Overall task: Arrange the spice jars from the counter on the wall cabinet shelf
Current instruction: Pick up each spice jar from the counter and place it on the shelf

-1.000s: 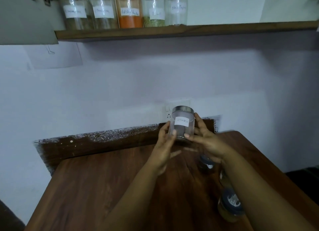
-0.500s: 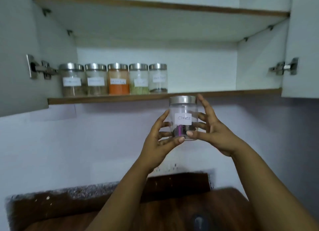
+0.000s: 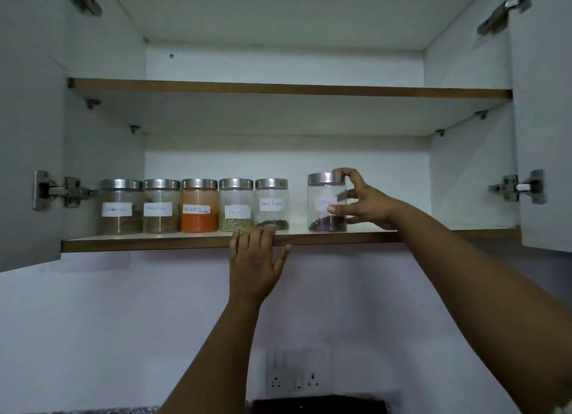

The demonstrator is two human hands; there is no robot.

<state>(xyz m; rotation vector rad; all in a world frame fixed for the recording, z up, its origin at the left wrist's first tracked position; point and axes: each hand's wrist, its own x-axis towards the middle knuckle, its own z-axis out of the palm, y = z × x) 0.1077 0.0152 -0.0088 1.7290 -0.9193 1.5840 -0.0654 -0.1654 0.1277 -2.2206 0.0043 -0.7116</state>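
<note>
- The cloves jar [image 3: 326,203], a clear jar with a steel lid and a white label, stands upright on the lower shelf [image 3: 154,242] of the open wall cabinet, with dark cloves lying in its bottom.
- The right hand [image 3: 366,204] grips the cloves jar from the jar's right side: one finger curls over the lid's edge and the thumb presses on the glass front just under the label.
- The left hand [image 3: 253,259] holds nothing; its fingers lie fairly straight over the front edge of the lower shelf, below and to the left of the cloves jar, with the thumb spread out under the edge.
- A row of five other spice jars stands to the left of the cloves jar on the same shelf, all upright with steel lids and white labels.
- Nearest the cloves jar, with a clear gap between them, is the black pepper jar [image 3: 272,203].
- Further left of the cloves jar come a jar of greenish spice [image 3: 236,204], a jar of orange powder [image 3: 199,205], and two jars of brownish spice [image 3: 161,205] [image 3: 121,207]; these five stand touching or nearly so.
- The upper shelf [image 3: 288,89] runs above the cloves jar.
- A wall socket [image 3: 295,379] sits on the wall well below the cloves jar.
</note>
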